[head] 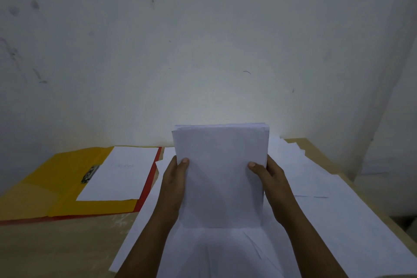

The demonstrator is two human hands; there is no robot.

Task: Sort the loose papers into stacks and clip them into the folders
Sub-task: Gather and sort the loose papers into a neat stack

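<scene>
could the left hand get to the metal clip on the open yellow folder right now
Probably not at once: the left hand grips the upright stack of white papers together with the right hand. Nothing lies between it and the metal clip on the open yellow folder, so once it lets go the way looks free.

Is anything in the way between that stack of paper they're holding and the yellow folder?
Nothing visible blocks the way: the stack is upright in both hands, the yellow folder lies open to its left, but a white sheet already lies under its clip.

A wooden table (67, 244) carries loose papers (316, 187) — beside an open yellow folder (45, 187).
</scene>
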